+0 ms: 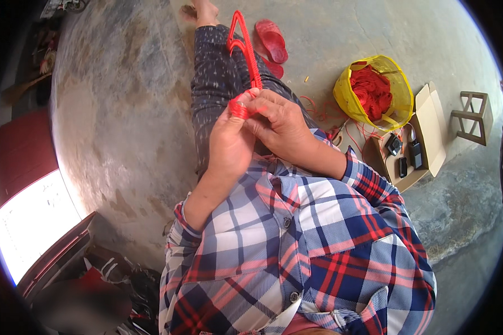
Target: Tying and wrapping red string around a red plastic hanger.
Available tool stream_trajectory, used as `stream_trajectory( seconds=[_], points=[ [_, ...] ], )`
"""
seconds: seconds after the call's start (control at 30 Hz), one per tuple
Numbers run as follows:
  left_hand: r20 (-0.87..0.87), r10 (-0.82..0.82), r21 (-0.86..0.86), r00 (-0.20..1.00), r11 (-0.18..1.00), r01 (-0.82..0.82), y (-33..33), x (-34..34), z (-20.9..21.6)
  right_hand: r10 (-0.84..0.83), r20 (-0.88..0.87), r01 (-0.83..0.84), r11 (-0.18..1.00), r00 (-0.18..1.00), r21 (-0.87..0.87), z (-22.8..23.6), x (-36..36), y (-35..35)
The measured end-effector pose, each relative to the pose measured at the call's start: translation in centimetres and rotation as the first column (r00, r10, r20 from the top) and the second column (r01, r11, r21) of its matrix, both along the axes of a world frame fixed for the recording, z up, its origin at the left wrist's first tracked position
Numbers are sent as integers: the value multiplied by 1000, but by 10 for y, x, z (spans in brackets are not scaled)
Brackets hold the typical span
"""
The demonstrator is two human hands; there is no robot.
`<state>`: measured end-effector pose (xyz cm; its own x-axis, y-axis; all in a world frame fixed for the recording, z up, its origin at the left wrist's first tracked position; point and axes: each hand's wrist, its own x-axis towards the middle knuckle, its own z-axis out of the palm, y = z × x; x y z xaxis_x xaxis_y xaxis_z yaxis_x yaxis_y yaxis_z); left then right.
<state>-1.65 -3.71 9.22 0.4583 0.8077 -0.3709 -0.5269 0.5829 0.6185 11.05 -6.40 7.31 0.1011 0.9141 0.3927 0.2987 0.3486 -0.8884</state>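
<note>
Both my hands meet above my lap on a red cord-wrapped frame with a hook, shaped like a clothes hanger. It points away from me over my legs. My left hand is closed, with turns of red cord bunched at its thumb and fingertips. My right hand is pinched against the same spot, its fingertips touching the cord at the frame's near end. The frame's lower part is hidden by my fingers.
At the right a yellow basket holds a red cord heap. Beside it an open cardboard box contains small black devices. A wooden stool, red slippers and scissors are on the concrete floor.
</note>
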Motion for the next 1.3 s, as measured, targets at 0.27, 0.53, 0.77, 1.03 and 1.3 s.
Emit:
stream_trajectory(
  seconds=[0.27, 0.53, 0.77, 1.03, 1.3],
  points=[
    [-111, -211, 123, 971, 967, 224, 26, -22, 21, -79, -629, -283, 845, 773, -454, -3, 48, -7],
    [-370, -118, 233, 921, 948, 215, 43, -41, 25, -153, -722, -388, 759, 674, -523, 1, 114, -16],
    [-524, -204, 664, 827, 511, 547, 51, 47, 33, 178, -316, -348, 684, 932, -642, 33, 112, -10],
    [-338, -670, 126, 661, 664, 737, 45, 70, 26, 191, 45, -159, 906, 981, -393, 37, 114, 8],
    [-371, -636, 49, 677, 715, 698, 44, 75, 18, 143, -134, -181, 925, 981, -335, 19, 118, 14]
  ],
)
